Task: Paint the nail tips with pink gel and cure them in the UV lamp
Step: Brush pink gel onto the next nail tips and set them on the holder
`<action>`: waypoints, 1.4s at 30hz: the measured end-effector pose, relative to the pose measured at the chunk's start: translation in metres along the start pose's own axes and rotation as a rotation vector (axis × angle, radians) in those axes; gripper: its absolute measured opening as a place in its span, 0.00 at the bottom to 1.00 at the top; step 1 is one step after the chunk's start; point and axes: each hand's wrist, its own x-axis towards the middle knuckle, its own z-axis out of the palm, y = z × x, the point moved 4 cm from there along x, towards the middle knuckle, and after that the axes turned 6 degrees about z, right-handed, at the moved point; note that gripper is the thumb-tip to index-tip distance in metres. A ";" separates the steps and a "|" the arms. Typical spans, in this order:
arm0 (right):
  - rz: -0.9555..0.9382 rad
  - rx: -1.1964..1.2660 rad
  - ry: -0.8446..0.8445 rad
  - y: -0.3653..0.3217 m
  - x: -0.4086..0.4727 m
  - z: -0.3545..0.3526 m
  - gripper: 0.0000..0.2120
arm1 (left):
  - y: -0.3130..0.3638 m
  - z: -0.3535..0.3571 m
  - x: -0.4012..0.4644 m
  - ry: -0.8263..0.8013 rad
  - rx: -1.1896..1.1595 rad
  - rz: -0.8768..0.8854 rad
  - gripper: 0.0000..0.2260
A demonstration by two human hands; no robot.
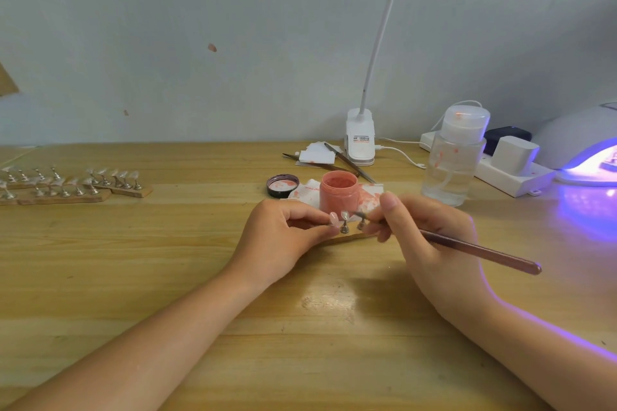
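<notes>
At the middle of the wooden table (133,264), a small wooden strip (350,237) carrying metal stands was steadied by the left hand (283,237), its fingers curled and pinched at the strip's left end. A pink-coated nail tip (333,219) was seen right at those fingertips, and just beside it a still-clear nail tip (345,215) stood on its stand. The brush (480,250) was gripped pen-fashion by the right hand (430,237), the long handle angled out to the right and the bristle end brought in over the clear tip; whether the bristles touched it could not be told.

Just behind the hands, the open jar of pink gel (339,192) was set on a stained paper wipe (309,192), with its black lid (282,185) laid upturned to the left. Behind the jar, tweezers (349,162) lay by some white pads. At the far right edge, the UV lamp (581,147) was lit, and violet light was thrown across the table. A clear pump bottle (454,157) stood between jar and lamp, in front of a white power strip (507,170). A clip-on desk lamp (361,140) was fixed at the table's back edge. Far to the left, rows of further nail tips on stands (66,182) were lined up on wooden strips.
</notes>
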 end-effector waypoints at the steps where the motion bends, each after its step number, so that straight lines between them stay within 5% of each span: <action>1: -0.011 -0.005 0.010 -0.001 0.001 -0.001 0.11 | 0.000 -0.001 0.000 -0.001 -0.012 0.004 0.08; 19: -0.003 0.022 -0.087 0.005 -0.004 0.005 0.22 | 0.004 0.000 -0.002 -0.039 -0.165 0.038 0.03; 42: -0.035 0.030 -0.033 0.006 -0.001 0.005 0.18 | 0.001 0.000 0.001 -0.040 -0.162 0.086 0.04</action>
